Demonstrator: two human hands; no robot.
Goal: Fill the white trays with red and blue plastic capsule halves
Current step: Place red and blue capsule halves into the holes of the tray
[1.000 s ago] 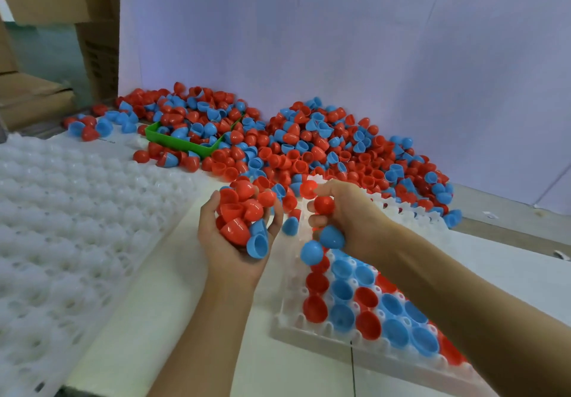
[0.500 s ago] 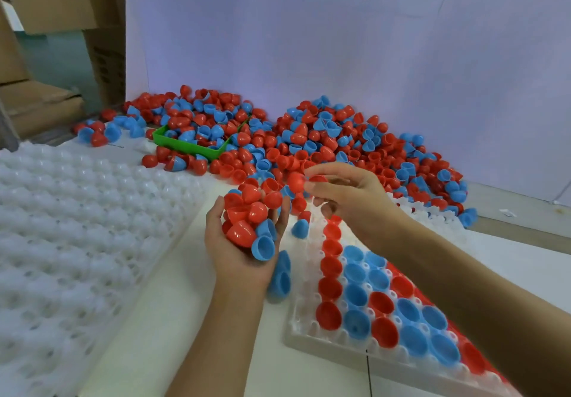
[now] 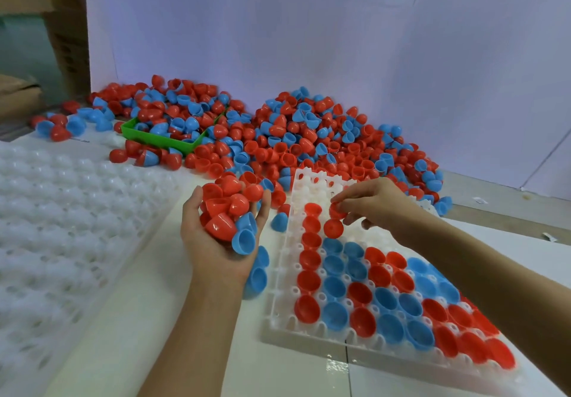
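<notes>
Two hands working apart: left hand (image 3: 221, 242) cups a supply of red and blue plastic capsule halves (image 3: 230, 208); right hand (image 3: 374, 203) pinches one red half (image 3: 337, 211) over the white plastic tray (image 3: 296, 180), apparently to seat it.

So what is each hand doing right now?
Left hand: cupped, holding a heap of capsule halves.
Right hand: pinching a red half over the tray.

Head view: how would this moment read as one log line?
left hand holds capsule halves | right hand pinches red half over white tray | tray part filled
</notes>
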